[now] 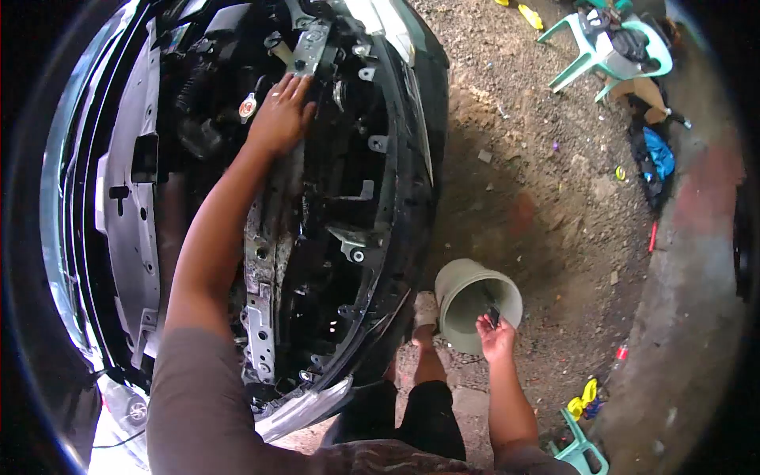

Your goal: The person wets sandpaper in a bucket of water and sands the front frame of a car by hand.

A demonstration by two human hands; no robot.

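My left hand [281, 115] lies flat with fingers stretched on the metal crossmember [277, 229] at the front of a car's engine bay. Close beside it is the radiator cap [248, 106], with a pale label on top. Over the rim of a whitish bucket [448, 294] on the ground, my right hand [496, 339] pinches a small, dark, narrow object [492, 313]. Its exact kind is too small to make out. Part of the bucket's inside shows, and no other thing can be made out in it.
The car's dark front bumper [431, 190] runs between the engine bay and the gravel ground [546, 158]. A light green chair [586, 55] bearing dark items stands at the far right. A blue item [659, 152] and a yellow item [584, 400] lie along the concrete edge [673, 317].
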